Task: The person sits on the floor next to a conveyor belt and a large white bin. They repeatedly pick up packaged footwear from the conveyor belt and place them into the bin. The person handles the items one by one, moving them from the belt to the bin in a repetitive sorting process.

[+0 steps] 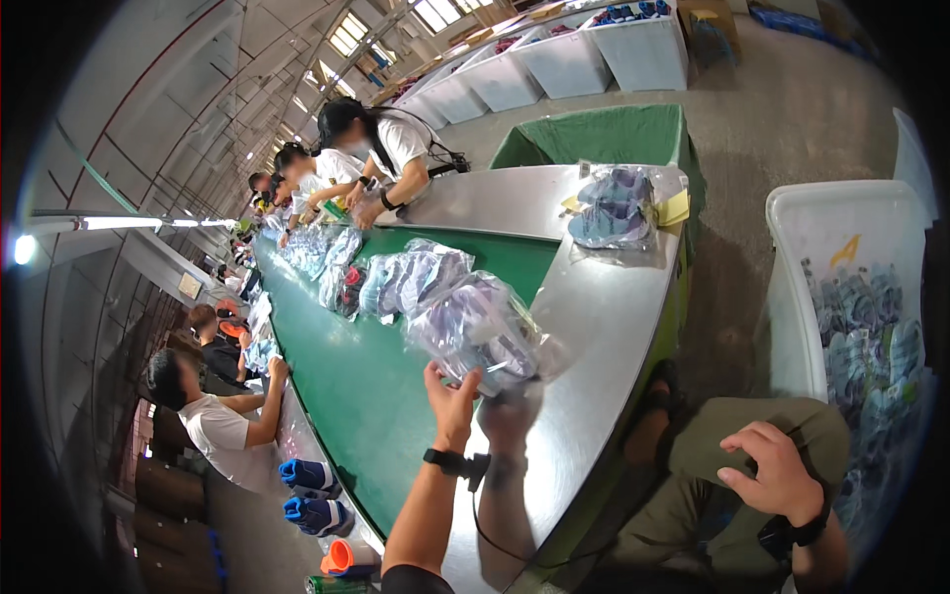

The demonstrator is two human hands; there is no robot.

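Note:
Clear plastic bags of light blue and lilac shoes lie in a row along the green conveyor belt [346,396]. The nearest bag [485,332] overhangs onto the bare metal edge. My left hand [452,401] reaches to its near side, thumb and fingers apart, fingertips at the plastic. No firm grip on it shows. My right hand [777,473] hovers over my knee, holding nothing, its fingers curved and apart. Right of it stands a white tub [782,267] with many bagged shoes [871,337] inside.
A bagged pair of shoes [614,210] with yellow paper rests on the metal tabletop [594,307]. Behind it stands a green bin [594,139]. Blue shoes [315,515] and an orange cup [346,557] sit at the left edge. Co-workers [228,426] line both sides.

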